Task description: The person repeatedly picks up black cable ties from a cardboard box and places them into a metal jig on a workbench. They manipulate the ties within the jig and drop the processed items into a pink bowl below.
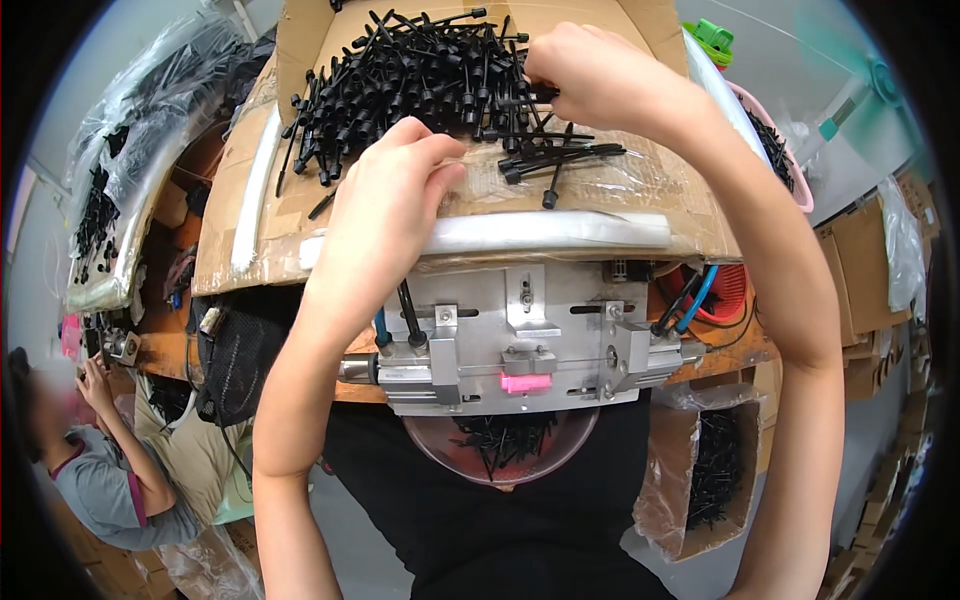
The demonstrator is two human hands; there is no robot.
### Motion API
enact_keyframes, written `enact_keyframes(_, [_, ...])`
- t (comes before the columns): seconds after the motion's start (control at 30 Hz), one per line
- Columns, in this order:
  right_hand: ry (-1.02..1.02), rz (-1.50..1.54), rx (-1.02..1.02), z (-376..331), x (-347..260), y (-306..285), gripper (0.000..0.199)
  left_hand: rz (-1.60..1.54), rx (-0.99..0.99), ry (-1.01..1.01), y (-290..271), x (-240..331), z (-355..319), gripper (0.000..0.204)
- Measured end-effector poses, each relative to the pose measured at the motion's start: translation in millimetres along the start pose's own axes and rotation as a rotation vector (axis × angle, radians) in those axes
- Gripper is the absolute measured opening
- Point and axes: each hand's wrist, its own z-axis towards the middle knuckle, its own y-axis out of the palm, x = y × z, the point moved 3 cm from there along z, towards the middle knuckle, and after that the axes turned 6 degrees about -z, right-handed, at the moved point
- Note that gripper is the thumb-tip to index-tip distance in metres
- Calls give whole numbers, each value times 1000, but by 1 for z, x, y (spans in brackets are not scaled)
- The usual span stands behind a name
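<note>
A big heap of black plastic rod-like parts [410, 90] with thick collar ends lies on a tilted cardboard sheet [620, 195]. My left hand [385, 195] is at the heap's near edge, fingers curled and thumb close to the index finger; whatever they may hold is hidden. At the heap's right side my right hand [590, 80] is closed, its fingertips around a black part that shows only in bit. A few loose black parts [560, 160] lie between the hands. Below the cardboard is a metal fixture [480, 350] with a pink block [525, 383] at its centre.
Under the fixture, a reddish bowl [505, 470] holds black parts. A lined carton [700, 480] of them stands at right, and a pink basin [800, 190] behind. Blue and black hoses [700, 300] flank the fixture. Another person [110, 480] sits at far left.
</note>
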Motion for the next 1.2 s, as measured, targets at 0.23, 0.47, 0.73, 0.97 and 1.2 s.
enact_keyframes(0.23, [-42, -117, 147, -44, 36, -27, 13, 46, 12, 46, -2, -4, 7, 9])
enact_keyframes(0.47, [711, -282, -214, -186, 247, 19, 22, -47, 19, 246, 18, 13, 35, 13])
enact_keyframes(0.73, [541, -64, 253, -141, 151, 4, 25, -50, 13, 173, 1, 18, 16, 18])
enact_keyframes(0.97, [-81, 158, 326, -40, -10, -6, 3, -59, 222, -10, -30, 25, -56, 20])
enact_keyframes(1.2, [-127, 124, -69, -21, -16, 10, 15, -69, 266, -108, -26, 41, -127, 31])
